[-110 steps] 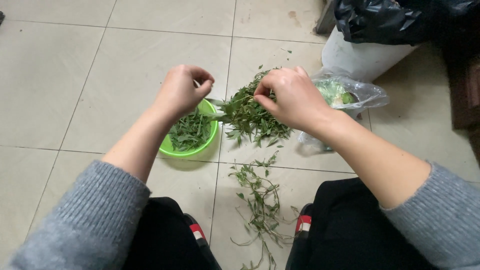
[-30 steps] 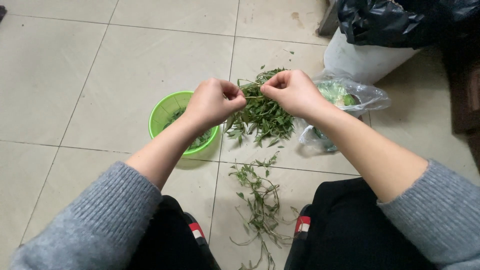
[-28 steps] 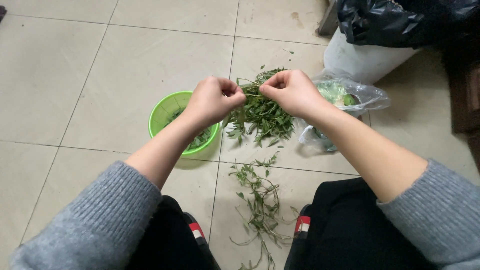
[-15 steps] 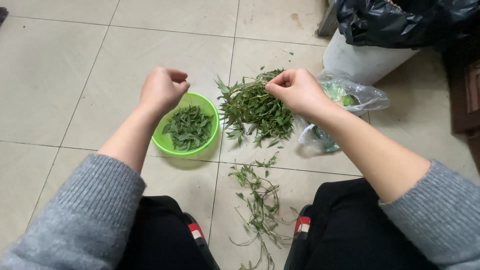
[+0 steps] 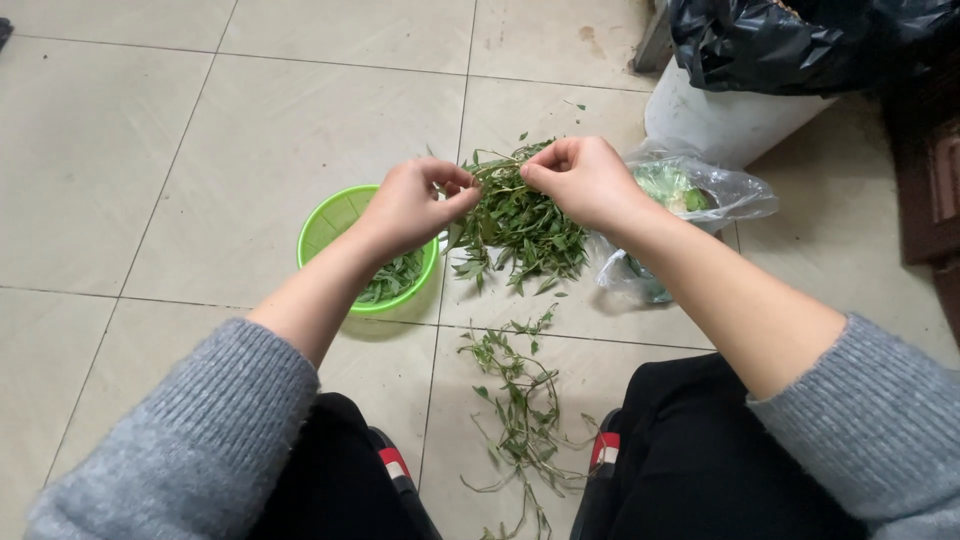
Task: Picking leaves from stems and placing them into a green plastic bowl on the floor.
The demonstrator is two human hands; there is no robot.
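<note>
Two bare hands are meeting over a tiled floor [image 5: 150,150], each pinching one end of a thin leafy green sprig [image 5: 497,185]. The left hand [image 5: 412,205] is closing thumb and forefinger on the sprig's near end, while the right hand [image 5: 585,180] is gripping the other end with curled fingers, so the stem is stretching between them, apparently so the leaves can be stripped from it. Directly beneath the grip, a loose pile of leafy greens [image 5: 520,225] is lying on the tiles, close enough to reach. Just under the left wrist, a bright green plastic basket [image 5: 330,220] is sitting with picked leaves in it. Nearer the person, between the knees, bare stems and scraps [image 5: 515,400] are scattering across the floor, seemingly kept apart from the good leaves. Beyond the right hand, a clear plastic bag [image 5: 700,195] with something green inside is resting against a white bin [image 5: 715,125] lined with a black bag [image 5: 790,40]. Grey knitted sleeves are covering both forearms.
</note>
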